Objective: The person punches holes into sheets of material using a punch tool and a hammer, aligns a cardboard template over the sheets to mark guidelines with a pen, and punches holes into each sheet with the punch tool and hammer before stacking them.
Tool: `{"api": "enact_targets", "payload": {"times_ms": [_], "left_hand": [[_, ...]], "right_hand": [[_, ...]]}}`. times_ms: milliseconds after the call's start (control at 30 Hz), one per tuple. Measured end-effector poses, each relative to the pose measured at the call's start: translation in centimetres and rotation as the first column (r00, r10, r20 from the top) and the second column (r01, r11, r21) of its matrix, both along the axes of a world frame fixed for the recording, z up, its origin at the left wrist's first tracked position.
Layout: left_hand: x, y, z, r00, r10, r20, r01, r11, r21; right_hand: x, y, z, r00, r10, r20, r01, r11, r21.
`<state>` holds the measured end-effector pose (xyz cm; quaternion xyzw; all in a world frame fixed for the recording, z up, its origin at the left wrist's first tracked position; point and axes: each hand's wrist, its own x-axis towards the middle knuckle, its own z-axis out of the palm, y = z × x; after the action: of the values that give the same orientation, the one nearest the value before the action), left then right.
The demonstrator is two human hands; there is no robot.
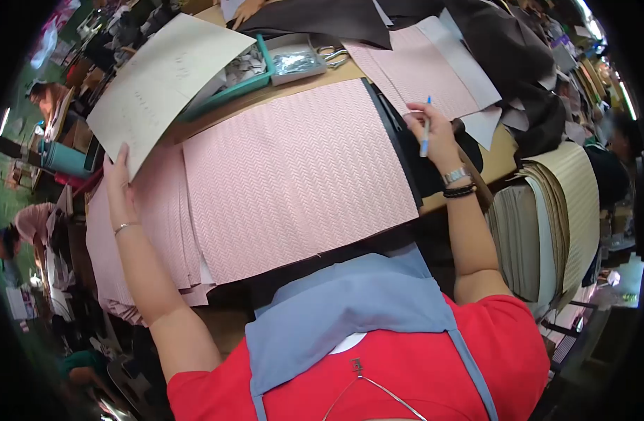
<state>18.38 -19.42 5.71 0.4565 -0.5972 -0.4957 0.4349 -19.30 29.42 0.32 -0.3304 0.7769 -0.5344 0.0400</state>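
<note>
My left hand (pixel 118 174) grips the lower edge of a large off-white card (pixel 167 77) with faint handwriting, tilted up at the left. A blue and white pen (pixel 425 144) is held in my right hand (pixel 441 133), which is raised past the right edge of a pink sheet. This pink herringbone-textured sheet (pixel 294 175) lies flat in front of me, on top of dark material. Under my left forearm lies a stack of similar pink sheets (pixel 153 217), partly hidden by the arm and card.
Behind the sheet stand a teal tray (pixel 266 59) with small pieces, a clear box (pixel 295 63) and scissors (pixel 334 56). More pink material (pixel 427 67) and dark fabric (pixel 504 49) lie at back right. Folded sheets (pixel 525 231) hang at right. Another person's hand (pixel 248 10) shows at the top.
</note>
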Motion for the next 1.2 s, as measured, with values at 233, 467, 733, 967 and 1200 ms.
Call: {"api": "enact_targets", "payload": {"times_ms": [233, 467, 733, 967, 1200], "left_hand": [[-5.2, 13.6, -1.1, 0.937, 0.203, 0.286, 0.122, 0.575, -0.809], [-8.1, 24.8, -2.6, 0.707, -0.405, 0.579, 0.695, 0.551, -0.462], [-11.4, 32.6, -2.3, 0.496, -0.853, -0.161, 0.867, 0.476, 0.146], [-12.8, 31.8, -3.4, 0.569, -0.66, -0.49, 0.821, 0.426, 0.379], [-15.1, 31.4, -3.4, 0.53, -0.826, -0.19, 0.846, 0.53, 0.058]], "right_hand": [[0.2, -2.0, -0.5, 0.976, -0.018, -0.216, 0.079, 0.957, 0.278], [-0.5, -1.0, 0.4, 0.937, 0.055, -0.345, 0.059, 0.948, 0.313], [9.6, -4.7, 7.7, 0.777, 0.465, -0.424, -0.278, 0.858, 0.431], [11.5, -6.6, 4.8, 0.871, 0.47, 0.143, -0.444, 0.878, -0.179], [7.9, -9.0, 5.2, 0.824, 0.412, 0.388, -0.324, 0.906, -0.273]]}}
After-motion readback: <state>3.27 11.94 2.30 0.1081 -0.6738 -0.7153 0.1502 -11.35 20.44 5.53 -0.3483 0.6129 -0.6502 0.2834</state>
